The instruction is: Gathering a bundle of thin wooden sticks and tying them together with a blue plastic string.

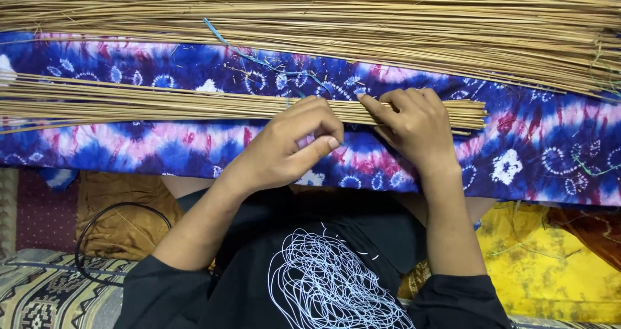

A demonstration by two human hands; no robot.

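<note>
Setting: a home used for handcraft, worked seated at floor level. Evidence: long bundles of thin dry sticks [336, 12] laid across a blue and pink tie-dye cloth [537, 154] spread over the person's lap; a patterned woven mat [39, 297] underneath; loose household fabrics alongside, one yellow cloth [550, 264], one brown cloth [123, 219]; a black cable [87, 238] lying on the mat.

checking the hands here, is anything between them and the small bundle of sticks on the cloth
Nothing visible. The left hand and the right hand both rest directly on the small bundle of sticks, which lies on the tie-dye cloth.
</note>
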